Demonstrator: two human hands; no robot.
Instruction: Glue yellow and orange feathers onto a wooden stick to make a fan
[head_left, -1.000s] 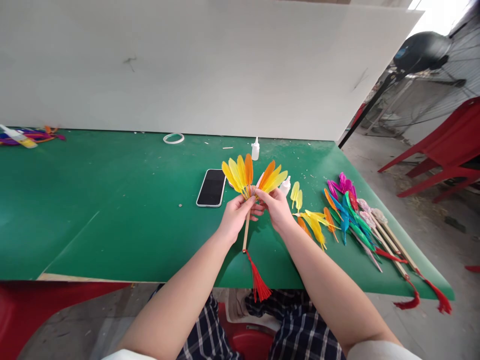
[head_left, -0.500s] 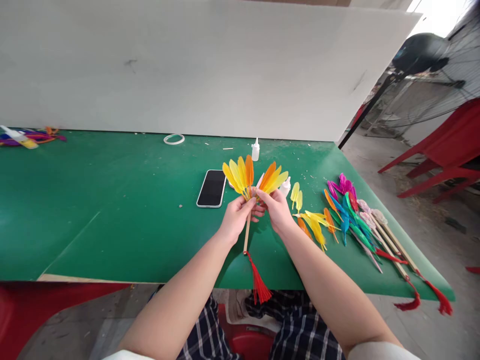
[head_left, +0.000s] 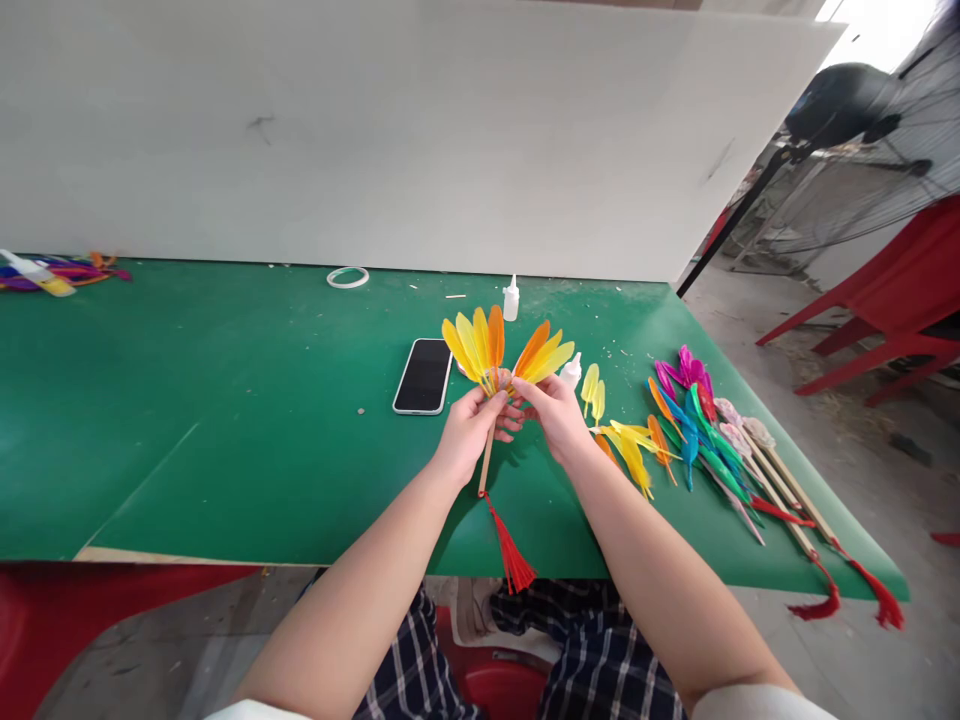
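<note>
Between my two hands is a feather fan [head_left: 472,345] with yellow and orange feathers spread in two groups, a gap between them. My left hand [head_left: 466,432] is closed around its base, where the wooden handle [head_left: 486,460] comes out below. From the handle's lower end hangs a red tassel [head_left: 511,550]. My right hand [head_left: 556,415] pinches the base of the right-hand feathers; its exact fingertip contact is partly hidden. Just beyond that hand stands a white glue bottle [head_left: 571,370]. Loose yellow feathers [head_left: 630,450] lie to its right.
A phone [head_left: 422,376] lies on the green table [head_left: 225,400]. Another small white bottle [head_left: 511,298] and a tape ring [head_left: 348,278] are near the white board [head_left: 412,140]. Coloured feathers [head_left: 694,440] and several tasselled sticks [head_left: 787,490] lie at the right edge.
The fan's handle has swung slightly, its lower end and tassel shifting left and up. My right fingers have moved a little at the feather bases. Other things on the table stay put.
</note>
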